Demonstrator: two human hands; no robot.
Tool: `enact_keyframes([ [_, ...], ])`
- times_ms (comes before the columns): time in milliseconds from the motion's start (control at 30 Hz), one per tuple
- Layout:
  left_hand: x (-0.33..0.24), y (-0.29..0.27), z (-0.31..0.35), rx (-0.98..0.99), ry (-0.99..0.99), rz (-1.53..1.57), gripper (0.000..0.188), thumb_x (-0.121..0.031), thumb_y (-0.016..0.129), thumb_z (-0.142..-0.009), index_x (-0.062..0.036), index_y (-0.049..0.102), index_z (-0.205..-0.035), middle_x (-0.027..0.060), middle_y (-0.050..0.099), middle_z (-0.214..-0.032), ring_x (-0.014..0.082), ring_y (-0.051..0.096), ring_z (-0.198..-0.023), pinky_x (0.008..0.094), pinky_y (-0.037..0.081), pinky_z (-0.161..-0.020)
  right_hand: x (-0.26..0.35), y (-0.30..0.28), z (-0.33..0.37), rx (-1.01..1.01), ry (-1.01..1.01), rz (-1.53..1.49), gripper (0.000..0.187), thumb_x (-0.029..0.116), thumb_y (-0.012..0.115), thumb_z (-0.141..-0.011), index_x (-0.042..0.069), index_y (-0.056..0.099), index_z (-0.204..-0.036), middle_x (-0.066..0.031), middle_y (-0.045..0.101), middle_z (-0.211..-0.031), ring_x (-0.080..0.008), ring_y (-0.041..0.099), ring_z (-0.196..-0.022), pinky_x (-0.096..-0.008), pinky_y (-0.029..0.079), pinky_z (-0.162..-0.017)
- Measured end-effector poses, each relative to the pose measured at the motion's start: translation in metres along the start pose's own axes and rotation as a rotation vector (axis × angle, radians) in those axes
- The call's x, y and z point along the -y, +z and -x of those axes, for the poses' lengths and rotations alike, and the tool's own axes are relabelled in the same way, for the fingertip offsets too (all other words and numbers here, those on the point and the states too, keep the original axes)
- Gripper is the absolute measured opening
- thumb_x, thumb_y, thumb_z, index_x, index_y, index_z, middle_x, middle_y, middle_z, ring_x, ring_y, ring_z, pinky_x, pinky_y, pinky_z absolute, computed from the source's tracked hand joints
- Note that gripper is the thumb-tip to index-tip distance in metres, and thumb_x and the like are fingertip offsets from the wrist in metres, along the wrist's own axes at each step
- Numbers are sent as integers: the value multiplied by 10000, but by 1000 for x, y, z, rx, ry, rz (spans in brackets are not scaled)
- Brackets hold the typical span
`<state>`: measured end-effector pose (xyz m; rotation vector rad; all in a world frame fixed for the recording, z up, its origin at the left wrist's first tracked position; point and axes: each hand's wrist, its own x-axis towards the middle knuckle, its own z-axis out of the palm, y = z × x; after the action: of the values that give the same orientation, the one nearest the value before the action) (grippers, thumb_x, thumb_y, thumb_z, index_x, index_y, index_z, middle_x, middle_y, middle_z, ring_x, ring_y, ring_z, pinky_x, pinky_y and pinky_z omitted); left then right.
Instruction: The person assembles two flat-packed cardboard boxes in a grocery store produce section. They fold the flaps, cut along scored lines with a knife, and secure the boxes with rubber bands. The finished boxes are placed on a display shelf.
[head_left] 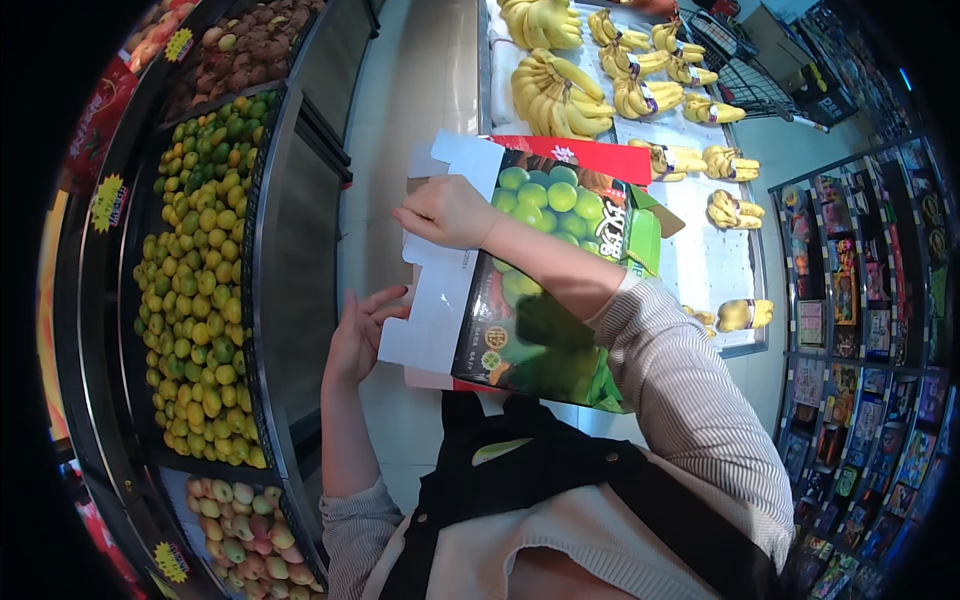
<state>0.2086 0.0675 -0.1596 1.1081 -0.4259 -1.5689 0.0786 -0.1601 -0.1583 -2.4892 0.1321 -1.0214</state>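
A cardboard fruit carton (575,330), printed with green grapes on a dark ground, lies in front of me at waist height. Its white flap (435,285) with notched edges sticks out to the left. My right arm reaches across the printed face, and my right hand (450,212) is closed on the flap's upper part, its fingertips curled over and partly hidden. My left hand (360,335) is beside the flap's outer edge, fingers stretched and apart, holding nothing. Part of a red carton (625,160) shows beyond the grape carton, partly covered by it.
Bunches of bananas (560,95) lie on a white display table (690,225) ahead and right. To the left, a produce stand holds yellow-green citrus (200,300) and apples (245,530). Shelves of small packaged goods (860,350) line the right; a shopping cart (755,85) stands far right.
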Motion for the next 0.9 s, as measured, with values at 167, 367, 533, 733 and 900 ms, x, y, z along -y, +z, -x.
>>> enact_keyframes([
  [167, 29, 18, -6, 391, -136, -480, 494, -280, 600, -983, 38, 533, -1355, 141, 652, -1225, 188, 624, -1101, 343, 516, -938, 33, -32, 0, -109, -69, -117, 314, 144, 637, -852, 78, 517, -570, -77, 540, -570, -293, 541, -534, -377, 399, -521],
  [367, 120, 20, -16, 393, -184, -231, 695, -267, 690, -911, 43, 394, -1460, 189, 581, -1357, 237, 553, -1242, 354, 447, -1042, 38, -57, 10, -133, -148, -183, 273, 7, 603, -796, 47, 446, -576, -83, 429, -556, -288, 436, -490, -393, 308, -495],
  [533, 139, 38, -37, 357, -75, -498, 670, -247, 687, -902, -7, 397, -1456, 234, 564, -1366, 301, 549, -1277, 406, 409, -1093, 34, -44, 30, -159, -102, -264, 303, 51, 540, -882, 14, 451, -595, -90, 395, -579, -269, 409, -500, -373, 292, -496],
  [733, 79, 64, -148, 496, 218, -823, 571, 6, 530, -854, -41, 464, -1419, 230, 626, -1255, 343, 607, -1146, 373, 465, -999, 35, -56, 33, -171, -51, -312, 432, 174, 456, -958, 35, 418, -550, -57, 399, -519, -215, 416, -468, -344, 292, -492],
  [900, 88, 86, -257, 283, 439, -488, 369, -25, 503, -938, -17, 616, -1290, 158, 700, -1153, 208, 633, -1110, 339, 471, -995, 38, -52, 32, -129, 13, -347, 460, 204, 436, -973, 43, 428, -543, -55, 388, -505, -214, 413, -457, -340, 299, -490],
])
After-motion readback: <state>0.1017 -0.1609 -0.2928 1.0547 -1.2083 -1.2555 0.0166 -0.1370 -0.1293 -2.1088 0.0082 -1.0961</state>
